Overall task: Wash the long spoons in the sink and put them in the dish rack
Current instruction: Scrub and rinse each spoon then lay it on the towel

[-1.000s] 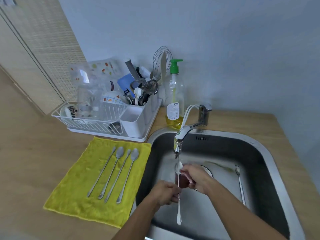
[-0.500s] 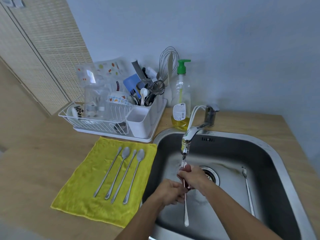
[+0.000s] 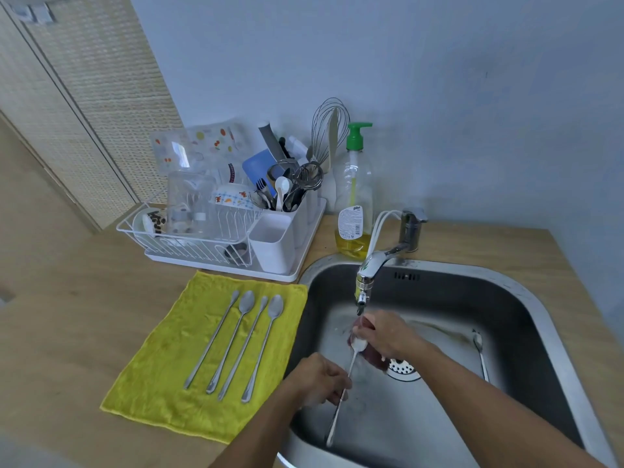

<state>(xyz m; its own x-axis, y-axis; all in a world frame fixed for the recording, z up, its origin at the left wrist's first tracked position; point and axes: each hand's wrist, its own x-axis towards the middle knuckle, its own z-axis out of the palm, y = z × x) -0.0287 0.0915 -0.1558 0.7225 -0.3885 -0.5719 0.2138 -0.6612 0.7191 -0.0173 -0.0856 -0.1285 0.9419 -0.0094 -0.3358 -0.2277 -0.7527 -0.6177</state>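
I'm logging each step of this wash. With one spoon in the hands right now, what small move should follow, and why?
Probably slide the dark sponge down the handle: the right hand presses it on the spoon bowl below the tap, while the left hand pinches mid-handle.

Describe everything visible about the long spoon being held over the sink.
The long spoon is slim, shiny and looks like metal, with a small oval bowl and a thin, very long handle. It slants over the sink, bowl up near the faucet, handle end pointing down toward the near rim. The left hand pinches the handle about midway; the right hand presses a dark reddish sponge against the bowl. Whether water is running is unclear.
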